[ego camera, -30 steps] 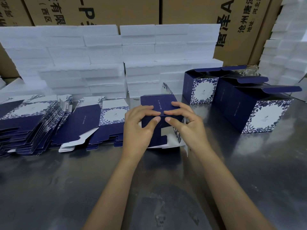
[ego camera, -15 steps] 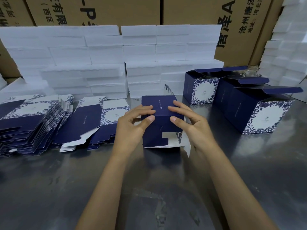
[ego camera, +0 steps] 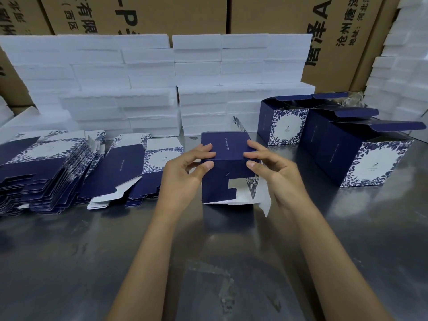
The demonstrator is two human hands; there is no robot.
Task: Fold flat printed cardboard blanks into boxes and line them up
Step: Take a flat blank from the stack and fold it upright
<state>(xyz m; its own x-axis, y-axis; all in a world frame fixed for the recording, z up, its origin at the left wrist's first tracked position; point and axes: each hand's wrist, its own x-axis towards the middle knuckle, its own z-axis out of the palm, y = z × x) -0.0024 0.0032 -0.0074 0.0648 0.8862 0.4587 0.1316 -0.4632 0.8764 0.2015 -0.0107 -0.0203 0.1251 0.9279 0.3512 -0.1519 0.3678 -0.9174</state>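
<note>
Two thumbs press the near face of the box (ego camera: pixel 225 165) while my fingers curl over its top panel, so both hands are clamped on the cardboard rather than lying loose. My left hand (ego camera: pixel 185 174) pinches the left top edge, thumb in front and fingers on top; my right hand (ego camera: pixel 275 172) mirrors it on the right edge. I hold it this way to keep the sleeve squared up, since a blank that has just been opened wants to spring flat again.

The box sits on the table (ego camera: pixel 231 262), straight ahead of me and between my hands. Its near end is not closed: a white notched flap (ego camera: pixel 240 193) shows low on the near face and another (ego camera: pixel 264 202) hangs loose toward my right wrist. I judge these bottom flaps need tucking next, though I cannot tell how far they are already locked.

To my left the blanks (ego camera: pixel 46 167) lie flat in fanned stacks, within easy reach. To my right the finished boxes (ego camera: pixel 375 158) stand in a row, lids open. Behind them all are stacked white foam blocks (ego camera: pixel 148 77) and brown cartons (ego camera: pixel 162 15).
</note>
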